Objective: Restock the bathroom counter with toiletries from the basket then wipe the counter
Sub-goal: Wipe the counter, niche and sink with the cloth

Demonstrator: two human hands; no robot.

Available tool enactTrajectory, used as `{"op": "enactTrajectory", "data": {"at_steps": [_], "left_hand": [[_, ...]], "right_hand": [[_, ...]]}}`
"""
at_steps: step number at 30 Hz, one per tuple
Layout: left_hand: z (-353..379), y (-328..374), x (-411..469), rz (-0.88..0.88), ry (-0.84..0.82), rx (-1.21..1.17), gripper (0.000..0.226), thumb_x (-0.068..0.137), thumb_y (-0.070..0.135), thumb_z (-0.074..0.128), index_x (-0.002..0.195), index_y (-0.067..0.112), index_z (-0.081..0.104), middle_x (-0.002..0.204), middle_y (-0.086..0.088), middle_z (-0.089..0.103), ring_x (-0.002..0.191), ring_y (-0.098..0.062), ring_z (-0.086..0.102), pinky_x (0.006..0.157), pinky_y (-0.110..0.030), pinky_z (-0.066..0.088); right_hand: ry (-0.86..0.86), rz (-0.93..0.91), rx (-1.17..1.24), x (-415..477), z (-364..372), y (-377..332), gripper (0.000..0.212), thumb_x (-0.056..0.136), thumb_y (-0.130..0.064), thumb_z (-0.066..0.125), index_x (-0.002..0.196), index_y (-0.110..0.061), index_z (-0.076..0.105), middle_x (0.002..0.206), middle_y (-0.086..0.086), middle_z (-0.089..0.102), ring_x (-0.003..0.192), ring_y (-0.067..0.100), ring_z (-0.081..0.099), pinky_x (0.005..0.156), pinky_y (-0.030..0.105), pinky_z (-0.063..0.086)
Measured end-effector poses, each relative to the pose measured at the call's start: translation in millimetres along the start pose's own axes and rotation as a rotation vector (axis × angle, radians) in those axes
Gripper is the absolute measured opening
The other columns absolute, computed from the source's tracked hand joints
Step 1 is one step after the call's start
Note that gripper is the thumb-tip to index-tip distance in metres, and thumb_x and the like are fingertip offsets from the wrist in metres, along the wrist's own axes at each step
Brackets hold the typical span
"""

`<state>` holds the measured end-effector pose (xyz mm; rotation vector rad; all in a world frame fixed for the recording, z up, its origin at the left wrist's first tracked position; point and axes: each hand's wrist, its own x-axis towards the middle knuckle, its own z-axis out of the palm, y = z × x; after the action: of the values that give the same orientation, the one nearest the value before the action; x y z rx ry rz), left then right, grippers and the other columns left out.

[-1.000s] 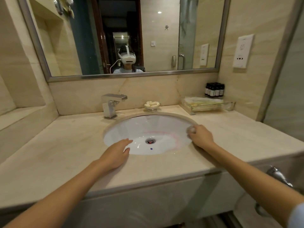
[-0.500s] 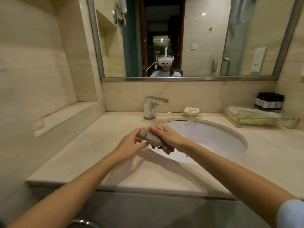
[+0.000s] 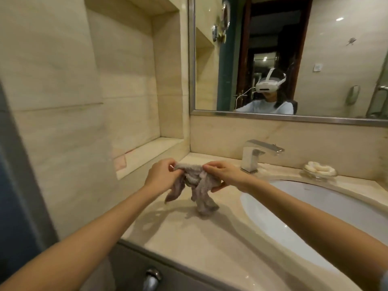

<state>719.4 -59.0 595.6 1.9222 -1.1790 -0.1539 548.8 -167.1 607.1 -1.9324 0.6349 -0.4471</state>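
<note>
A crumpled grey cloth (image 3: 199,185) hangs between both hands above the left part of the beige marble counter (image 3: 210,238). My left hand (image 3: 162,175) pinches the cloth's upper left edge. My right hand (image 3: 224,174) grips its upper right part, with the thumb under the bunch. Two loose ends droop down, and the lower one touches the counter. The basket and the toiletries are out of view.
The white basin (image 3: 315,211) lies to the right, with a chrome tap (image 3: 255,155) behind it and a glass soap dish (image 3: 319,170) further right. A wall niche ledge (image 3: 151,152) sits at the left. A mirror (image 3: 294,55) hangs above.
My right hand left the basin's right rim and brought the cloth to the left part of the counter. My left hand took hold of it, and both hands have spread it apart. The view swung left.
</note>
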Motion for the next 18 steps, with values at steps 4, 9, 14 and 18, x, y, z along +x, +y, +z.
{"op": "enactTrajectory", "data": {"at_steps": [4, 9, 14, 18], "left_hand": [[-30, -11, 28, -0.141, 0.159, -0.223, 0.007, 0.086, 0.011, 0.062, 0.084, 0.017, 0.058, 0.093, -0.012, 0.067, 0.083, -0.03, 0.067, 0.073, -0.046, 0.059], [-72, -8, 60, -0.047, 0.295, -0.192, 0.031, 0.086, 0.006, 0.054, 0.115, 0.019, 0.055, 0.103, -0.005, 0.062, 0.099, -0.026, 0.061, 0.087, -0.04, 0.053], [-92, -5, 89, 0.029, 0.243, 0.048, 0.038, 0.088, 0.013, 0.056, 0.126, 0.015, 0.055, 0.128, -0.008, 0.058, 0.117, -0.024, 0.054, 0.098, -0.035, 0.046], [-91, -12, 103, 0.003, 0.286, 0.162, 0.03, 0.09, 0.013, 0.053, 0.118, 0.016, 0.063, 0.121, -0.006, 0.063, 0.111, -0.022, 0.058, 0.096, -0.034, 0.048]], "right_hand": [[0.001, -0.031, 0.041, 56, 35, -35, 0.023, 0.094, -0.018, 0.055, 0.115, -0.01, 0.063, 0.085, 0.001, 0.061, 0.07, 0.008, 0.057, 0.061, 0.02, 0.05], [0.121, -0.146, 0.144, 131, 67, -80, 0.024, 0.094, -0.01, 0.054, 0.116, -0.007, 0.062, 0.097, 0.008, 0.062, 0.07, 0.008, 0.059, 0.052, 0.015, 0.049], [0.202, -0.18, 0.345, 187, 88, -88, 0.024, 0.092, -0.003, 0.053, 0.115, -0.002, 0.061, 0.098, 0.012, 0.064, 0.068, 0.011, 0.06, 0.048, 0.015, 0.049], [0.187, -0.201, 0.398, 213, 105, -74, 0.026, 0.093, -0.004, 0.052, 0.118, -0.003, 0.06, 0.106, 0.018, 0.066, 0.082, 0.02, 0.063, 0.062, 0.024, 0.053]]}}
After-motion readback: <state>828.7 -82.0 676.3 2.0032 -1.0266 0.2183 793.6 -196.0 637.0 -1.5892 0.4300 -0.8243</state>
